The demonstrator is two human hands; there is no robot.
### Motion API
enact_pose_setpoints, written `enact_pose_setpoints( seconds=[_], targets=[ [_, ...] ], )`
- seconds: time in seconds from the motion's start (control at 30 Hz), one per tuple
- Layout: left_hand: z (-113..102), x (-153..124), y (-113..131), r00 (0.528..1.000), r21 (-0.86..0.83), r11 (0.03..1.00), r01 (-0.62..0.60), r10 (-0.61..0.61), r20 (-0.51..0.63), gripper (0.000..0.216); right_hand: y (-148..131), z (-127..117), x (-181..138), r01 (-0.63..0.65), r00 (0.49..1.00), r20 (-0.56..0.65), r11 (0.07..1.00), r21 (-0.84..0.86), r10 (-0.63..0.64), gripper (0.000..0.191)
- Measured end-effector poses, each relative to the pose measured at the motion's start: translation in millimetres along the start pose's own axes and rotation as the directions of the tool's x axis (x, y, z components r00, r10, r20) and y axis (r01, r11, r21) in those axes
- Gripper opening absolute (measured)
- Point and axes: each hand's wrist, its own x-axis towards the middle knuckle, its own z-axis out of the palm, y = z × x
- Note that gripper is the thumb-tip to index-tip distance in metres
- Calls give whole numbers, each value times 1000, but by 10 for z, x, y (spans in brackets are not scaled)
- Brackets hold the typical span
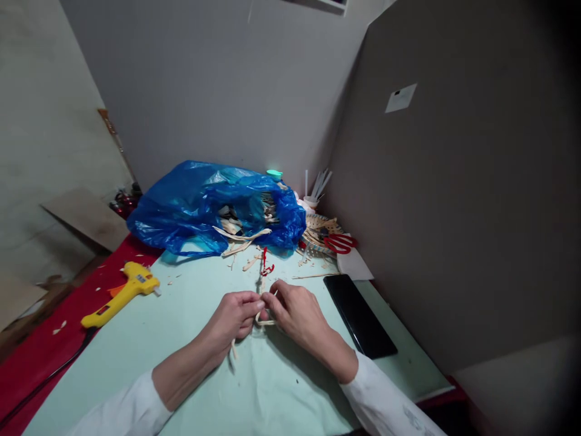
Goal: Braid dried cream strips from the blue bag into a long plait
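Beyond the left hand (239, 313) and right hand (297, 310) — both pinching a pale strip (265, 323) — a blue bag (177, 197) holds crumpled pieces (230, 224), a cup (311, 202) white sticks (322, 184).

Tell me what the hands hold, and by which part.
The left hand and right hand pinch pale fibre strands partway along, short of the red cord.

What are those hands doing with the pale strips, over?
Both hands fingertips-together on pale strips: left hand, right hand. One strip end hangs below left hand. Blue bag beyond, yellow glue gun left, black phone right.
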Motion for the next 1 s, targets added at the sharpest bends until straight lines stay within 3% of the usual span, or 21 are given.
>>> enact_pose_setpoints(
  seconds=[0.17,0.33,0.47,0.73,1.0],
  targets=[
    [40,-4,1,999,78,996,-34,35,-19,23,122,136,183,-29,999,-10,939,343,35,32],
    [40,20,-32,998,113,992,-60,63,-24,19,185,259,475,-47,998,-10,858,511,61,42],
    [34,19,-26,998,92,994,-52,54,-25,16,137,264,627,-6,1000,-10,852,523,14,21],
    [22,15,-6,999,97,995,-26,30,-34,16,287,231,711,-1,1000,-3,855,519,4,19],
    [60,-8,27,999,140,990,-3,10,-52,13,246,210,614,13,1000,-6,923,384,-12,24]
  ],
)
